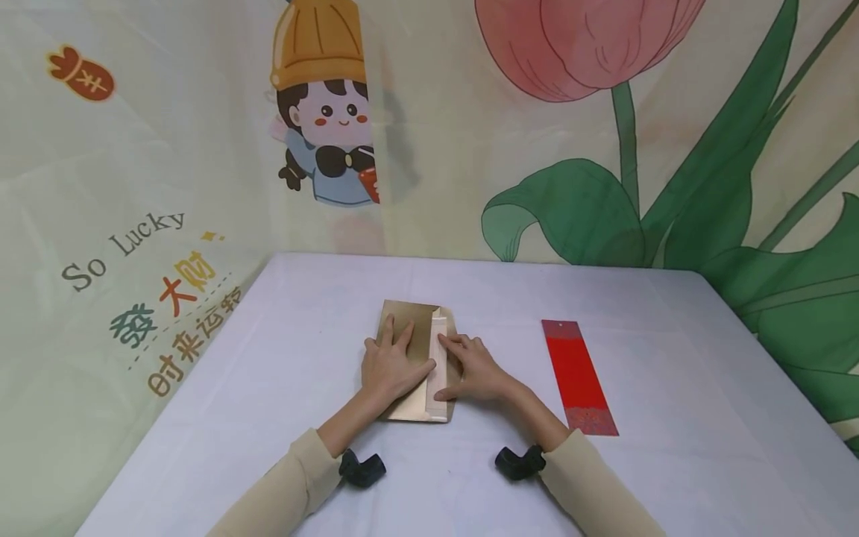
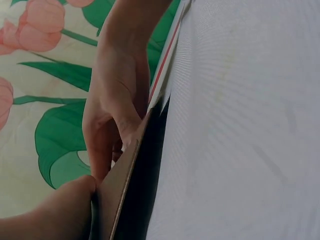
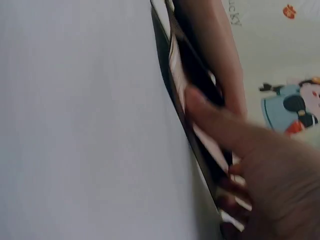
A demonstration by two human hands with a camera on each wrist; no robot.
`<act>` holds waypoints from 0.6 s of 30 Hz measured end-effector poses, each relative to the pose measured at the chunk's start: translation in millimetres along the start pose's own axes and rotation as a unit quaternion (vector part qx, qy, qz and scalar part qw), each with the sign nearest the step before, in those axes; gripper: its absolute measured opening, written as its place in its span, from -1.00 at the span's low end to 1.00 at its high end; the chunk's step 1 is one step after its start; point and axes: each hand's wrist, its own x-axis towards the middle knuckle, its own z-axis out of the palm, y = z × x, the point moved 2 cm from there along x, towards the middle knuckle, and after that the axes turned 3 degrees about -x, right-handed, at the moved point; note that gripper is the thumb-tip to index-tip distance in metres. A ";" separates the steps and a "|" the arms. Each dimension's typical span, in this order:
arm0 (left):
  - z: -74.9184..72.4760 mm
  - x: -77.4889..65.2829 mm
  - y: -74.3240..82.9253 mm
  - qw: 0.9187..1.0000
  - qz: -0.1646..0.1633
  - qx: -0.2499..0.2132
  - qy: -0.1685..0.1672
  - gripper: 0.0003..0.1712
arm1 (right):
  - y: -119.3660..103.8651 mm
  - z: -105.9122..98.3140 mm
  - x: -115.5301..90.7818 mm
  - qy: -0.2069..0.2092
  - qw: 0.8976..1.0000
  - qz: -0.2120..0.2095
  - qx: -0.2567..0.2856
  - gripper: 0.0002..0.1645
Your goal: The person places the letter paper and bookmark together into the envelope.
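A flat gold paper piece (image 1: 419, 321), shaped like an envelope, lies on the white table. Along its right side runs a pale strip (image 1: 438, 373) with angled ends, like a folded flap. My left hand (image 1: 396, 367) rests on the gold face with its fingers spread, the thumb reaching the strip's left edge. From the right, my right hand (image 1: 473, 371) touches the strip with forefinger and thumb set well apart along it. In the right wrist view the right thumb (image 3: 220, 117) lies straight against the pale paper, with the other fingers further along the edge.
To the right lies a long red paper strip (image 1: 580, 373) with a small hole at its top and a patterned lower end. The white table (image 1: 302, 313) backs onto a printed cloth (image 1: 429, 149). Black wrist mounts (image 1: 362, 470) hang close over the table.
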 end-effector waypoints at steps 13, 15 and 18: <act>-0.4 -0.2 0.6 1.000 0.005 0.013 -0.002 -0.05 | -0.5 0.2 0.6 -0.004 0.998 -0.033 -0.048 0.23; -0.2 -0.4 0.5 1.000 0.008 0.015 0.000 -0.05 | -1.8 1.0 1.4 -0.009 0.997 -0.049 -0.052 0.23; 0.0 -0.1 0.7 1.000 0.010 0.012 0.006 -0.04 | -1.4 0.8 1.7 -0.008 0.998 -0.045 -0.047 0.23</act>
